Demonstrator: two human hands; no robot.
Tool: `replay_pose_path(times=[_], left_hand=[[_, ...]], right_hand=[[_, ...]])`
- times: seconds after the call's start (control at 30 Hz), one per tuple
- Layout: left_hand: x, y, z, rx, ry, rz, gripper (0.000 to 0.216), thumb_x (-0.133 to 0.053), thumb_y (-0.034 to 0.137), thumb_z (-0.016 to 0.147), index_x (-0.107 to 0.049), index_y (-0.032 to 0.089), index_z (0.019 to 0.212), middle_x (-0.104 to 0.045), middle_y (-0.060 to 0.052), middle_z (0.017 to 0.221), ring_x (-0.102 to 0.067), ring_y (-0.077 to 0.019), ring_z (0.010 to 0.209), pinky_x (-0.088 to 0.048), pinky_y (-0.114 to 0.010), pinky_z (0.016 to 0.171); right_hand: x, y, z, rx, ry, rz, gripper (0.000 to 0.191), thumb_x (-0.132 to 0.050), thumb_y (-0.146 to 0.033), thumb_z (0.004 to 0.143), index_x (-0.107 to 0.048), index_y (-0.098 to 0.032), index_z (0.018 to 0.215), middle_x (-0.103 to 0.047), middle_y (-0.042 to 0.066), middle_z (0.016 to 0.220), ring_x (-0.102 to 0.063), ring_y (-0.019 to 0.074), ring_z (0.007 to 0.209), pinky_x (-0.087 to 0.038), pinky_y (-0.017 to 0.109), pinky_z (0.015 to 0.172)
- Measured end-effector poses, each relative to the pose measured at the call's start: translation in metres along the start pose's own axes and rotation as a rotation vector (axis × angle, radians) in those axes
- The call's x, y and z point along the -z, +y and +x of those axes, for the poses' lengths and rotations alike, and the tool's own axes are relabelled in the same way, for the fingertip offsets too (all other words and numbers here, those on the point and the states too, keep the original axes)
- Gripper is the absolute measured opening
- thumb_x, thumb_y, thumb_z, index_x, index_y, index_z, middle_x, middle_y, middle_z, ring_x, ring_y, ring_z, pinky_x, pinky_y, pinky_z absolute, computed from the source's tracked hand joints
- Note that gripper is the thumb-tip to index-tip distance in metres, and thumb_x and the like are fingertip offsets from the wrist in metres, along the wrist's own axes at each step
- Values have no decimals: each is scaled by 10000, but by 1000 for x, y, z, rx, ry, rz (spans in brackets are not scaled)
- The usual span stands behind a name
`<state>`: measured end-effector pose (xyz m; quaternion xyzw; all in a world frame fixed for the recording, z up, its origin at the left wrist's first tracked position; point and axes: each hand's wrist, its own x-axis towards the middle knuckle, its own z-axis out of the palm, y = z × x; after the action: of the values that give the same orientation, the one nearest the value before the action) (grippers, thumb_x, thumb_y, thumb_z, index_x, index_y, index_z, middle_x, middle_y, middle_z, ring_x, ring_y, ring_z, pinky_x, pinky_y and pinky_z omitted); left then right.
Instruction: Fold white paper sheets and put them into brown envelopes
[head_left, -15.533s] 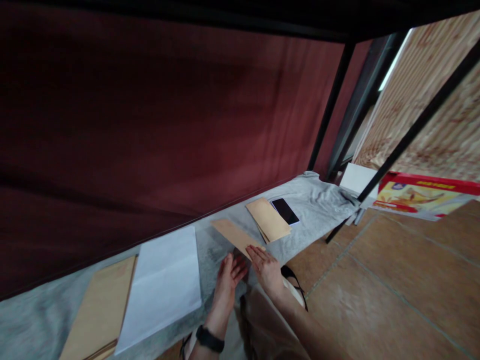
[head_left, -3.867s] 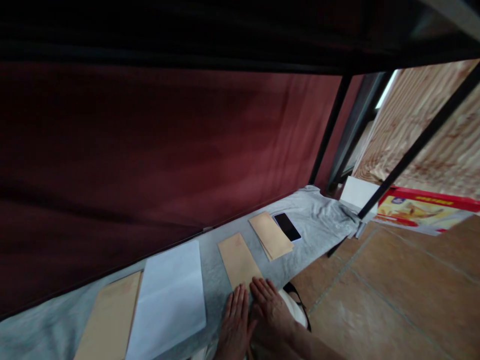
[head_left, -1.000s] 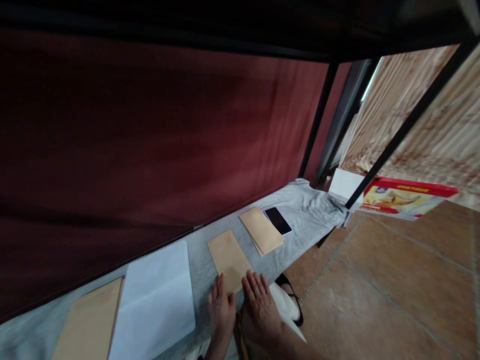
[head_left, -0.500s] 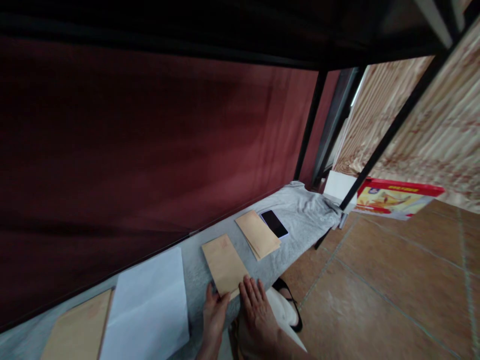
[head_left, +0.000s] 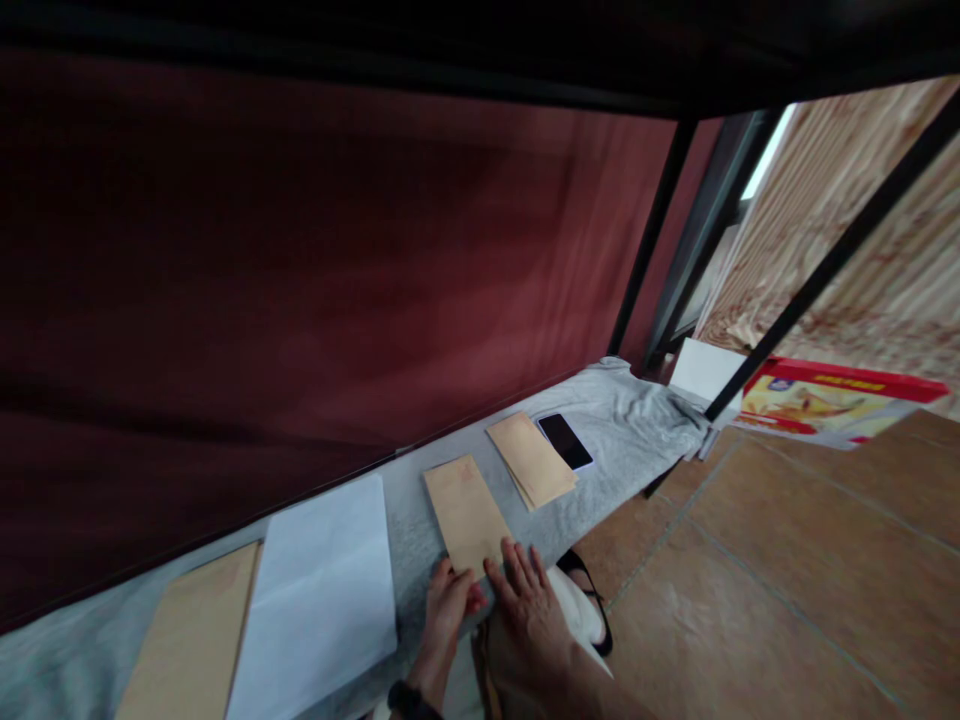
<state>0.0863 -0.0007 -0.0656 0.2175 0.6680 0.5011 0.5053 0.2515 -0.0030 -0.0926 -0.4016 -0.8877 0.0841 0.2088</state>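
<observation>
A brown paper envelope (head_left: 466,510) lies on the grey cloth-covered bench, its short near edge toward me. My left hand (head_left: 448,605) has its fingers curled at the envelope's near left corner, pinching that edge. My right hand (head_left: 534,600) lies flat with fingers apart, the fingertips resting on the near right corner. Just beyond, to the right, is a small stack of brown envelopes (head_left: 531,460). A dark-screened phone (head_left: 566,441) sits beside that stack.
White paper sheets (head_left: 322,590) and more brown envelopes (head_left: 191,630) lie to the left on the grey cloth (head_left: 626,425). A dark red curtain (head_left: 337,270) hangs behind. Black frame posts (head_left: 652,240) stand at right, near a red and yellow box (head_left: 832,402) above the tiled floor.
The view has shifted, so the bench things sit farther right. My left fingers have curled in more at the envelope's near edge. My right hand stays flat on its corner.
</observation>
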Motion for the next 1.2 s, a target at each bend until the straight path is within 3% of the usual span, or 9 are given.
replay_pose_path(times=[0.23, 0.47, 0.67, 0.77, 0.87, 1.0, 1.2], left_hand=[[5, 2, 2, 113, -32, -52, 426, -772, 378, 629, -606, 169, 962, -669, -18, 606, -663, -182, 531, -488, -246, 486], [6, 2, -8, 26, -93, -96, 475, -791, 437, 622, -642, 176, 990, -698, -35, 672, -663, -165, 559, -479, -236, 510], [-5, 19, -27, -27, -124, -61, 524, -784, 536, 636, -653, 168, 986, -708, -35, 692, -664, -172, 574, -473, -238, 501], [-9, 36, -34, -42, -160, -107, 621, -700, 678, 697, -663, 156, 1031, -741, -87, 809, -709, -210, 699, -538, -284, 594], [-15, 48, -35, -45, -162, -121, 692, -638, 742, 729, -676, 151, 1087, -747, -137, 970, -725, -261, 894, -577, -340, 713], [-35, 45, -32, -17, -179, -120, 649, -751, 641, 682, -661, 175, 1124, -733, -135, 1081, -711, -272, 978, -575, -357, 782], [-69, 26, -22, -25, -182, -154, 580, -800, 399, 674, -531, 200, 1147, -743, -61, 938, -695, -185, 806, -521, -288, 715]], right_hand=[[-2, 3, -5, -59, 128, -30, 731, -446, -147, 872, -234, -112, 1571, -292, 171, 1614, -312, 320, 1470, -386, 580, 1137], [1, 1, 14, -13, 52, -44, 703, -497, -130, 864, -318, -119, 1544, -345, 165, 1591, -292, 308, 1479, -332, 567, 1178], [12, 8, 30, 34, 38, 35, 593, -458, -63, 887, -458, -157, 1473, -500, 127, 1500, -466, 232, 1381, -441, 422, 1128], [33, 12, 36, -75, 148, 244, 539, -379, -86, 939, -486, -191, 1457, -546, 107, 1463, -506, 209, 1350, -453, 421, 1116], [54, 14, 45, -342, 322, 681, 415, -342, -258, 1022, -599, -211, 1345, -640, 104, 1351, -594, 234, 1255, -486, 438, 1068], [62, 15, 56, -605, 453, 1277, 466, -476, -557, 960, -677, -196, 1176, -746, 100, 1083, -707, 283, 1003, -574, 444, 890], [47, 22, 46, -759, 398, 1484, 534, -552, -635, 862, -675, -187, 1126, -742, 114, 981, -719, 291, 894, -592, 435, 740]])
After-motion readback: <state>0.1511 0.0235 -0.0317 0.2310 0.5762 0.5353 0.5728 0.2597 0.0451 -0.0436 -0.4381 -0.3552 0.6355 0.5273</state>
